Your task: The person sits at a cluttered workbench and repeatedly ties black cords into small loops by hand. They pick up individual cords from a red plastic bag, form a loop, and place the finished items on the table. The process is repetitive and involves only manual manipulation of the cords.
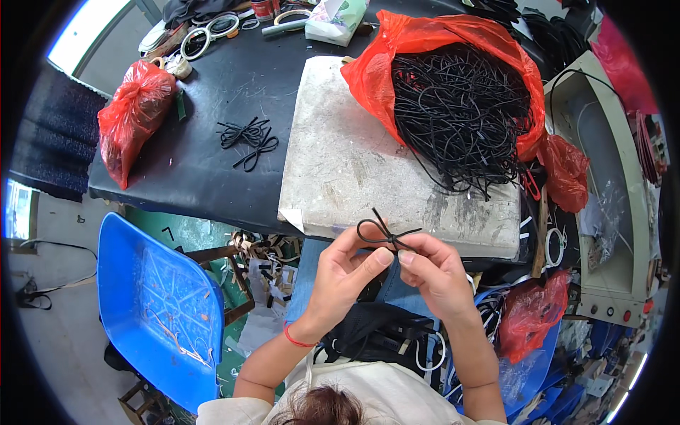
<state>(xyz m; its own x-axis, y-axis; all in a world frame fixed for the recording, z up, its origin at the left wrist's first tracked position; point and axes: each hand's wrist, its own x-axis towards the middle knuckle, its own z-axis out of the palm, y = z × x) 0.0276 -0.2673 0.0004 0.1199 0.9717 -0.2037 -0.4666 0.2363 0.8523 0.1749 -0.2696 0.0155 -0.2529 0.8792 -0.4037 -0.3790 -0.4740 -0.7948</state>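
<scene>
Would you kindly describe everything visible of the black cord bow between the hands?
The black cord bow, thin and smooth-looking, has a central knot, an open loop at left, and loose ends pointing up and right. Its material is uncertain. The left hand and right hand pinch it near the front of the pale slab.

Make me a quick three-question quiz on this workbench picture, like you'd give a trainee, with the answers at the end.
1. Open question: what are the left hand and the right hand both holding?
2. True or false: the tied black bows on the dark table lie to the left of the pale board.
3. Multiple choice: which wrist wears the red band? a) left b) right c) neither

Key:
1. A black cord bow, pinched at the fingertips.
2. True.
3. a
</scene>
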